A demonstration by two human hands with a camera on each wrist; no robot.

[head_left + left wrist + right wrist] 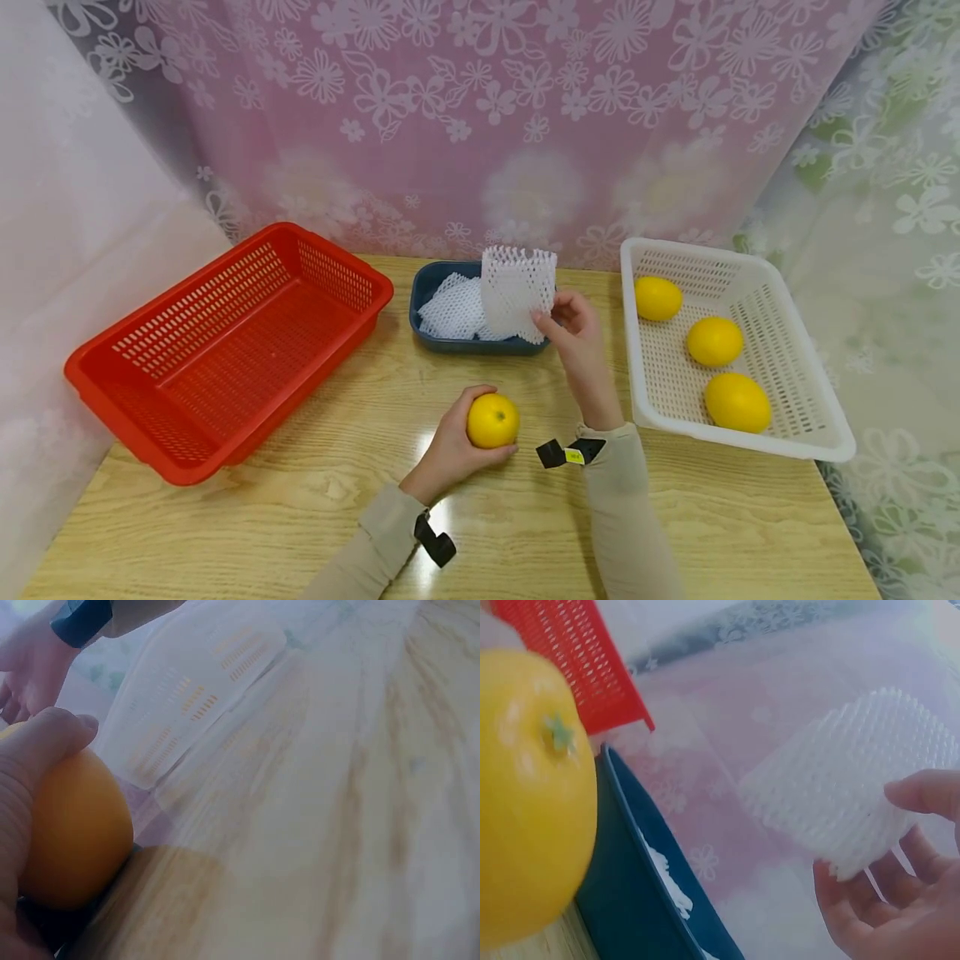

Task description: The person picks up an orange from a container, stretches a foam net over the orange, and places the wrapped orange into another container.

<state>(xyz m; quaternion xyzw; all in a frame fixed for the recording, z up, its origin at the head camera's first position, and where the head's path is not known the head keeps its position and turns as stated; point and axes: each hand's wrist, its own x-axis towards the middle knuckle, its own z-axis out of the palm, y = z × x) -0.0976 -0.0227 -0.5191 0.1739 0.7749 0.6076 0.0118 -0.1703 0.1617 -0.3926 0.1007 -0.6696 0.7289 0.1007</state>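
Observation:
My left hand (456, 446) grips a yellow, orange-like fruit (492, 421) above the front middle of the table. In the left wrist view, the thumb (52, 739) curves over the fruit (82, 825). With thumb and fingers, my right hand (581, 350) pinches a white foam net sleeve (517, 292) by its lower right edge. The sleeve hangs flat over a dark blue bin (480, 344), in which more white foam nets (453, 308) lie. From the right wrist, the pinched sleeve (847, 780) shows beyond the bin's wall (622, 862).
A red slotted basket (255, 350) stands at the left, with nothing seen inside. At the right, a white basket (813, 358) holds three yellow fruits (715, 341). A pink flowered curtain (487, 125) hangs behind the wooden table (300, 517).

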